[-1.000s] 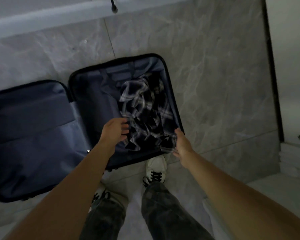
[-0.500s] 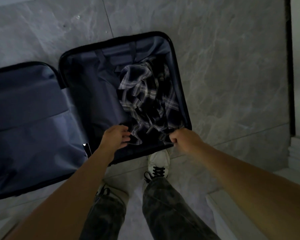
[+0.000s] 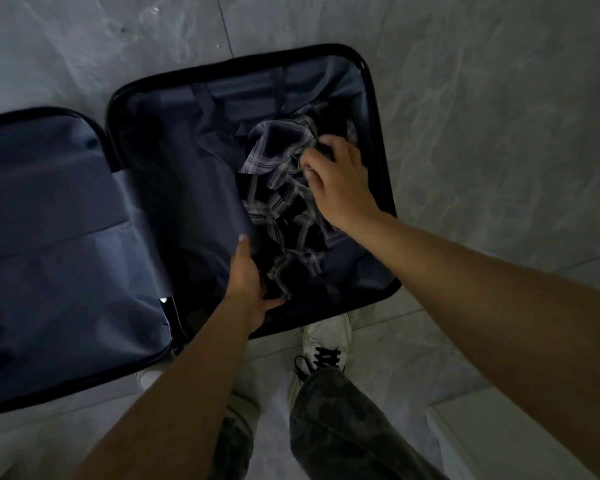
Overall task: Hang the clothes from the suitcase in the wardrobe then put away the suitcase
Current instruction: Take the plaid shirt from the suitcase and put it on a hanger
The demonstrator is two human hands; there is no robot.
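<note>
Inside the suitcase (image 3: 284, 56), left hand (image 3: 246, 278) and right hand (image 3: 343, 183) clutch the plaid shirt (image 3: 278, 202).

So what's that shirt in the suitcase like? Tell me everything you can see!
The shirt is dark checked cloth, black squares crossed by pale stripes, soft and thin-looking. It lies crumpled in a heap in the right half of the open suitcase, on its blue-grey inside. The right hand grips a bunch near its far end, fingers curled into the cloth. The left hand is at its near edge; whether it holds the shirt is too dark to tell.
</note>
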